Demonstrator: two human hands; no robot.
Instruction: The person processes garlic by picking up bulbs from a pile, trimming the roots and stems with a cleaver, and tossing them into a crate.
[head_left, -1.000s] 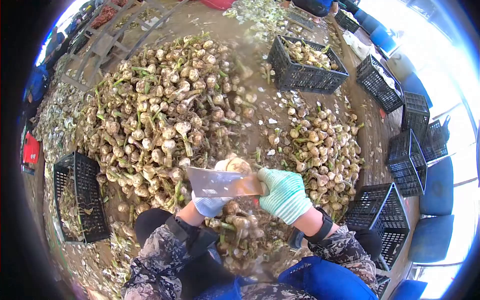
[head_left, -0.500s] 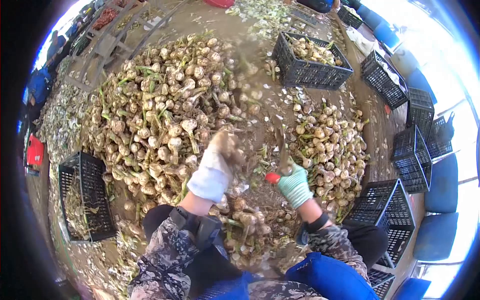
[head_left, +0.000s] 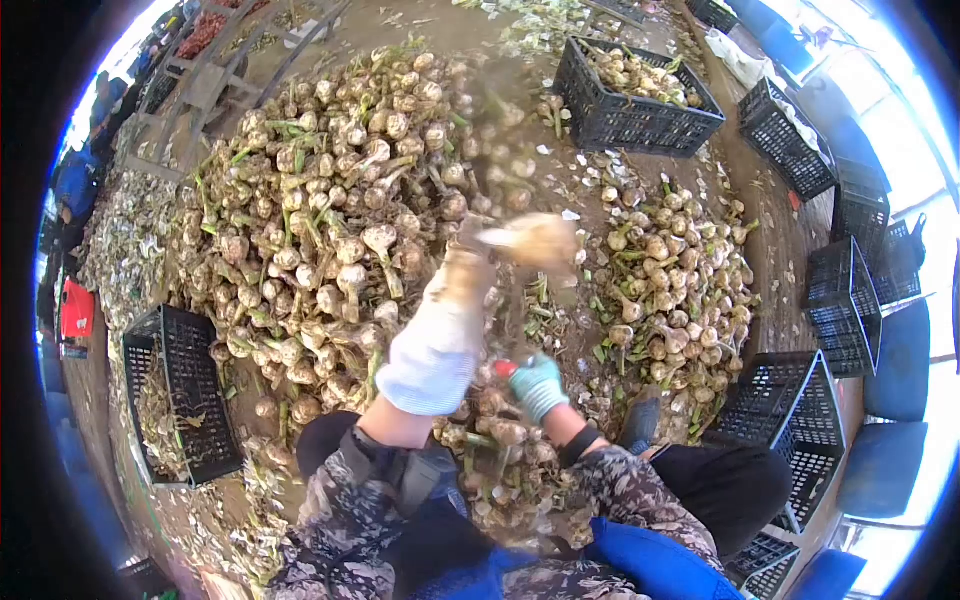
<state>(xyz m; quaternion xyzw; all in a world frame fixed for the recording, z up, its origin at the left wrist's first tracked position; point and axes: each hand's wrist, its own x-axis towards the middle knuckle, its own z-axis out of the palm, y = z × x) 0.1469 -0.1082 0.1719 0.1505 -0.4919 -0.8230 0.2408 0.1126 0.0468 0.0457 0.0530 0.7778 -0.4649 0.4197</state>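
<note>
In a soiled white glove, my left hand (head_left: 465, 275) is closed around the stem of a garlic bulb (head_left: 545, 242); the bulb is smeared by motion and points to the right. My right hand (head_left: 541, 388), in a green striped glove, is lower and nearer my body. Its fingers are closed on a red-handled tool (head_left: 506, 368), whose blade I cannot make out now. Left of my hands is a large heap of untrimmed garlic (head_left: 330, 220) with stems. A smaller pile of garlic bulbs (head_left: 685, 285) is on the right.
A black crate (head_left: 640, 120) holding garlic stands beyond the smaller pile. Another crate (head_left: 215, 390) with dry scraps is at left. Several black crates, including one (head_left: 780, 415), and blue barrels (head_left: 880, 470) line the right side. More garlic (head_left: 505, 435) lies between my legs.
My left hand has moved up and right, and a garlic bulb now shows in it. My right hand has come down and left, and the dark blade seen earlier no longer shows clearly.
</note>
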